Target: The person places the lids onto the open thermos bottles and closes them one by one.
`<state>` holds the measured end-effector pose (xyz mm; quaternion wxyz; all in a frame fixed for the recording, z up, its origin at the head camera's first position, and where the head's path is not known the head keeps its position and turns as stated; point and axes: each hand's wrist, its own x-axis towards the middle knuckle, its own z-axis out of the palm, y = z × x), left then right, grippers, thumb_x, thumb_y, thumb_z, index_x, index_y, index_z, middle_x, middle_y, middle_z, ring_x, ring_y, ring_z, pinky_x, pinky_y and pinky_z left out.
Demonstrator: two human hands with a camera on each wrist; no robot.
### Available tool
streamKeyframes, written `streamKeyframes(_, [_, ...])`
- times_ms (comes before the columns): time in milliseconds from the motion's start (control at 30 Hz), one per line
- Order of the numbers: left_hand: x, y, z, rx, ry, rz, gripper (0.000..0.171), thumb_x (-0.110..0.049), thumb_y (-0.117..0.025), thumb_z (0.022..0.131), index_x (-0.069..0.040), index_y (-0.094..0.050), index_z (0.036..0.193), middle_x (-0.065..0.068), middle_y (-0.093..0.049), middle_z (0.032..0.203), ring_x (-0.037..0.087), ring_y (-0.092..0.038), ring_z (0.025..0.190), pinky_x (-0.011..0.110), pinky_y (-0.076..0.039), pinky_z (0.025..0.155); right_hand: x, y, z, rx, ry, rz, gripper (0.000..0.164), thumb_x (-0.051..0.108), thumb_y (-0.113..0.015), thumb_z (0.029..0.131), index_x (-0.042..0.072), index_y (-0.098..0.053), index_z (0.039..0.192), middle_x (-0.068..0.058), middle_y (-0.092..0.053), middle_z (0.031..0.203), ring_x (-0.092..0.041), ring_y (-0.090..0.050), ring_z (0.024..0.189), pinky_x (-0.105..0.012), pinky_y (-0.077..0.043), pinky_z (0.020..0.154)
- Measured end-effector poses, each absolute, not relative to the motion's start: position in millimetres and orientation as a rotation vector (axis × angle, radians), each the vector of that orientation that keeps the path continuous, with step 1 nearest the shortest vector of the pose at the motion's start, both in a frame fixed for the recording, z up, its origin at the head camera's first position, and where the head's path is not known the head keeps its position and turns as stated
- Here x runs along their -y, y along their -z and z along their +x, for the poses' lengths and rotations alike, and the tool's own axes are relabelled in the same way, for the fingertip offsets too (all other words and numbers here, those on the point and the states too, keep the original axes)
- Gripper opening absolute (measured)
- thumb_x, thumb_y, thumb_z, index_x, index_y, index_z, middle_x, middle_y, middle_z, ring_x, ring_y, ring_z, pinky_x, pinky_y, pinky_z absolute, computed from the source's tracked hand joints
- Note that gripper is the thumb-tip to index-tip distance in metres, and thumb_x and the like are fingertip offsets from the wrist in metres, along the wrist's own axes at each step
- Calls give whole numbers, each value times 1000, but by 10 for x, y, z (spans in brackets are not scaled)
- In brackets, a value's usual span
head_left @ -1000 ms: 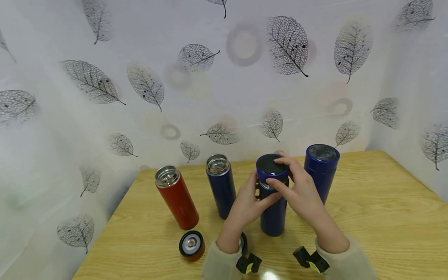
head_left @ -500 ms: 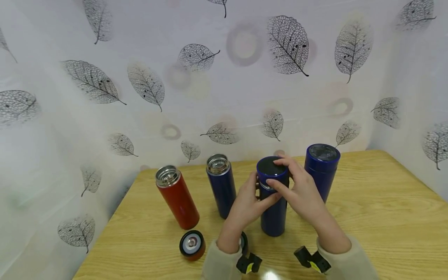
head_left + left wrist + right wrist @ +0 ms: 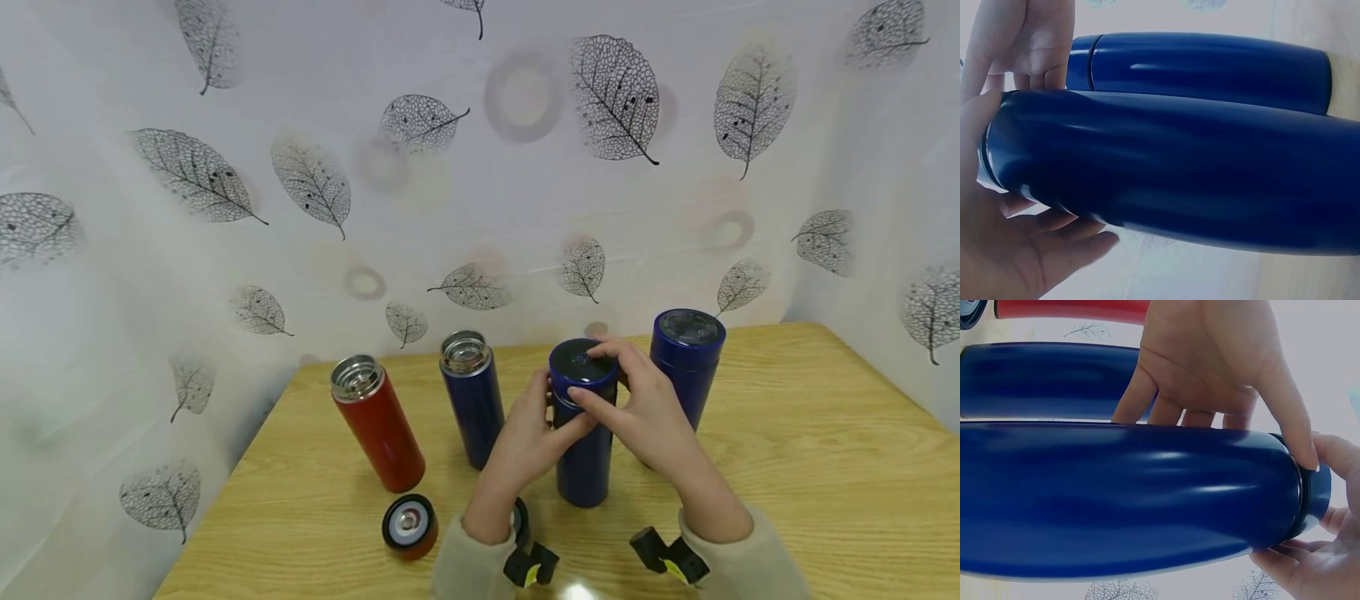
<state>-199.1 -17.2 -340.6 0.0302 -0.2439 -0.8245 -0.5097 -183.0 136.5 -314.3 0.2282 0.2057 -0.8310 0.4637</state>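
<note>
A dark blue thermos bottle [image 3: 583, 467] stands upright on the table between both hands, its glossy black-topped lid [image 3: 581, 367] sitting on its mouth. My left hand [image 3: 534, 427] grips the bottle's upper body from the left, with the thumb across the front near the neck. From the right, my right hand [image 3: 641, 408] holds the lid, thumb at the front and fingertips on the top and far side. A thin bright line shows between the lid [image 3: 1319, 495] and the body in the right wrist view.
Left of the hands stand a lidless blue bottle [image 3: 474, 404] and a lidless red one [image 3: 381, 429]. A lidded blue bottle [image 3: 686, 358] is behind my right hand. An upturned lid [image 3: 410, 527] lies in front of the red bottle; another lid [image 3: 521, 523] is half hidden by my left wrist.
The lid has come down on the bottle, and the silver band of the neck seen before is now nearly covered. Both hands keep almost the same place.
</note>
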Motion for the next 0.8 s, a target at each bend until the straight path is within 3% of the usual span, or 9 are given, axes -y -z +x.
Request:
streamKeyframes(167, [155, 3435, -2004, 2486, 1533, -751, 59, -41, -59, 82, -12, -36, 129, 5, -48, 122, 17, -48, 107, 39, -42, 83, -1378, 3132, -1832, 2337, -1257, 589, 43, 16, -69, 78, 3, -45, 112, -16, -45, 119, -30, -48, 105, -47, -41, 84])
streamKeyframes(367, [113, 3457, -2010, 2390, 1576, -770, 53, -32, -62, 82, -8, -38, 124, 6, -51, 116, 14, -50, 98, 28, -45, 74, -1413, 3127, -1829, 2366, -1181, 643, 44, 12, -67, 79, 4, -44, 116, -18, -46, 119, -33, -49, 104, -50, -41, 81])
streamKeyframes(667, [88, 3451, -1999, 2376, 1554, -730, 51, -30, -65, 80, -7, -41, 120, 4, -52, 106, 12, -50, 83, 23, -44, 64, -1397, 3150, -1842, 2338, -1144, 581, 54, 18, -75, 72, 3, -47, 115, -16, -47, 113, -28, -49, 98, -46, -44, 77])
streamKeyframes(800, [73, 3461, -1998, 2403, 1504, -698, 52, -29, -67, 78, -6, -42, 118, 3, -48, 105, 14, -48, 86, 27, -44, 72, -1364, 3175, -1848, 2317, -1102, 536, 60, 21, -78, 67, 3, -48, 114, -14, -44, 107, -25, -46, 93, -43, -44, 74])
